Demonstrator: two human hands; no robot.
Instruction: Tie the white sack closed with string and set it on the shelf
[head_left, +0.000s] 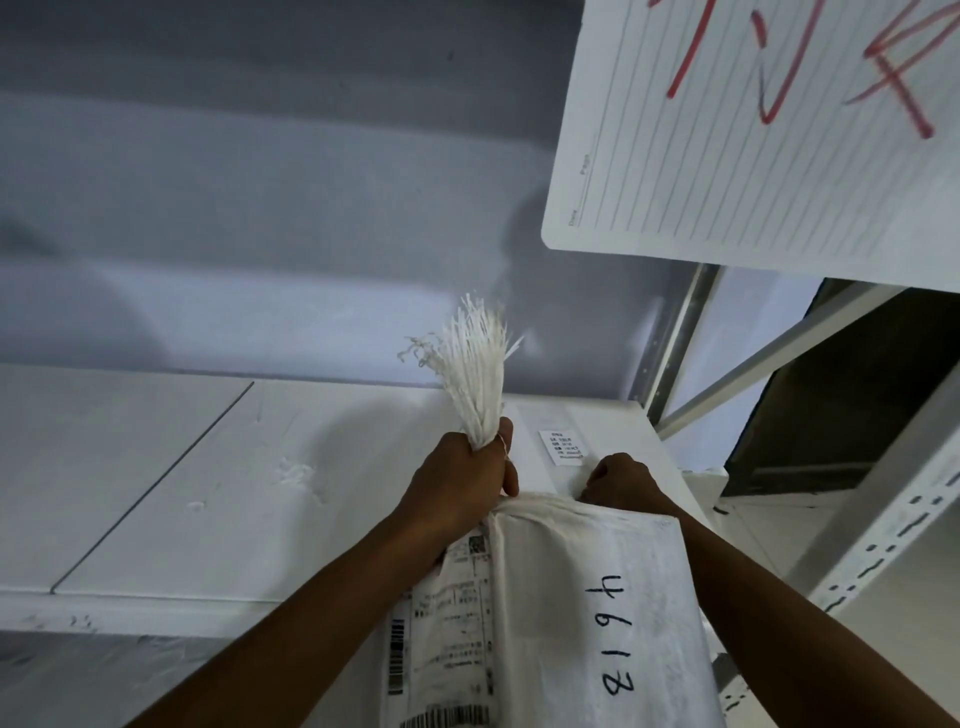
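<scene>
A white woven sack (582, 597) with black handwritten digits and a printed shipping label stands low in the middle, against the front of the white shelf (249, 467). My left hand (462, 480) grips a bundle of white strings (475, 369) that fans upward, and it also pinches the sack's gathered top left corner; one thin string loops around its thumb. My right hand (623, 480) is closed on the sack's top edge at the right, its fingers partly hidden behind the fabric.
A small printed sticker (563, 447) lies on the shelf board just behind my hands. A lined paper sheet (769, 135) with red writing hangs at the upper right. Metal shelf uprights (675, 343) and a perforated post (883, 540) stand to the right. A grey wall is behind.
</scene>
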